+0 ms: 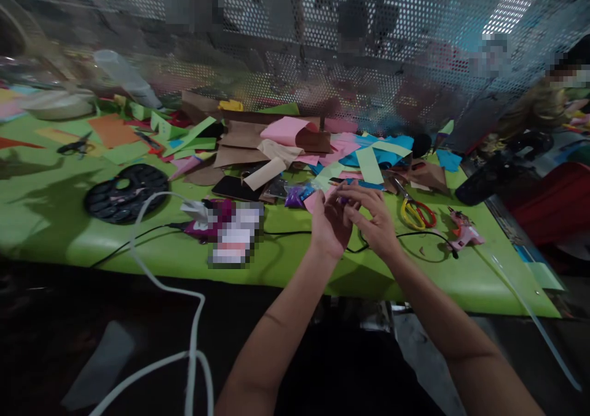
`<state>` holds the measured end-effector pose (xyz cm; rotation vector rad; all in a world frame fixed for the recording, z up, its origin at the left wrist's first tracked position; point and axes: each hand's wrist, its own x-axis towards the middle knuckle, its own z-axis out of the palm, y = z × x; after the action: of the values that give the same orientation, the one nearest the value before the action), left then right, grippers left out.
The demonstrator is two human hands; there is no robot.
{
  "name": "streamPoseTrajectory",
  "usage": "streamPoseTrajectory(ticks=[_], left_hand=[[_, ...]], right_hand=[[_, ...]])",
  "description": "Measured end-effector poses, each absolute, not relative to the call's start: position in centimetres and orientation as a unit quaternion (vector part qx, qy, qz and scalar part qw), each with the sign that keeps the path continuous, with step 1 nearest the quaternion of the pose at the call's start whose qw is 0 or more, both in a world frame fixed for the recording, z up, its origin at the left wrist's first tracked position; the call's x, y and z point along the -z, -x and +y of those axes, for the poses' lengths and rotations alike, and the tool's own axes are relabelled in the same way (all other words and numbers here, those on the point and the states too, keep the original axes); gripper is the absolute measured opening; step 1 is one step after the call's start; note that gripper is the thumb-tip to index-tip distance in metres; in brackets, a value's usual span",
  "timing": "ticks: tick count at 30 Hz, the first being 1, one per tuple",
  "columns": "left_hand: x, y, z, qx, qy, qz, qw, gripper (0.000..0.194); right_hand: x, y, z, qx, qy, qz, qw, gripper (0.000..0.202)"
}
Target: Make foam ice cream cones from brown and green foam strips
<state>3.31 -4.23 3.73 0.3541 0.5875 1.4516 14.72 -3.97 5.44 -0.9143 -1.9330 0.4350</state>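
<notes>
Two bare hands at work over a cluttered craft bench, listed from largest item to smallest.

Table (152, 253): wide top under a bright green cover, hands above its near edge, right of centre.

Paper heap (295, 142): loose sheets and offcuts in pink, brown, blue and green, piled toward the far edge behind the hands.

Black round tray (125, 193): lies flat, well to the left.

White cable (161, 293): thick, loops off the near edge at left; a thin black cord runs across the cover beneath the hands.

Glue gun (464, 230): pink, on its side at right.

Yellow-handled scissors (416, 212): just right of the right hand, blades pointing away.

Left hand (329, 222): palm toward the other hand, fingers curled loosely around the small piece, steadying it.

Right hand (375, 216): fingertips pinching the same piece from the right.

Small purple piece (343, 200): held between both hands, just above the cover, mostly hidden; material cannot be told. Judged very light and easily crushed or dropped, so best taken by its edges with fingertips, gentle pressure only.
</notes>
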Motion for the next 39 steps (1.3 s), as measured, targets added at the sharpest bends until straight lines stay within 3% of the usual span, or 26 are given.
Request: streamPoseTrajectory(ticks=[4,9,17,29,35,39], left_hand=[[-4.1,-3.1,-4.7,-0.643,-0.136,0.27,0.704,0.042],[-5.0,-2.7,-5.4,-0.643,-0.151,0.205,0.723,0.053],[-4.9,-2.9,-6.1,-0.641,-0.128,0.201,0.73,0.056],[-4.8,-2.6,-6.7,-0.64,-0.111,0.21,0.731,0.056],[-5.4,-3.6,-7.0,-0.609,-0.199,0.207,0.74,0.067],[-5.1,-3.8,-6.5,-0.674,-0.284,0.249,0.635,0.071]], right_hand=[[-6.4,-14.1,-3.7,-0.199,0.378,-0.765,0.482,0.023],[-6.1,-13.7,-3.9,-0.167,0.357,-0.803,0.448,0.012],[-5.5,-14.1,-4.6,-0.205,0.366,-0.782,0.461,0.029],[-6.4,-13.7,-4.4,-0.158,0.389,-0.779,0.467,0.009],[-7.6,-12.4,-3.9,-0.095,0.362,-0.843,0.387,0.043],[-6.3,-11.0,-6.6,-0.136,0.303,-0.877,0.347,0.064]])
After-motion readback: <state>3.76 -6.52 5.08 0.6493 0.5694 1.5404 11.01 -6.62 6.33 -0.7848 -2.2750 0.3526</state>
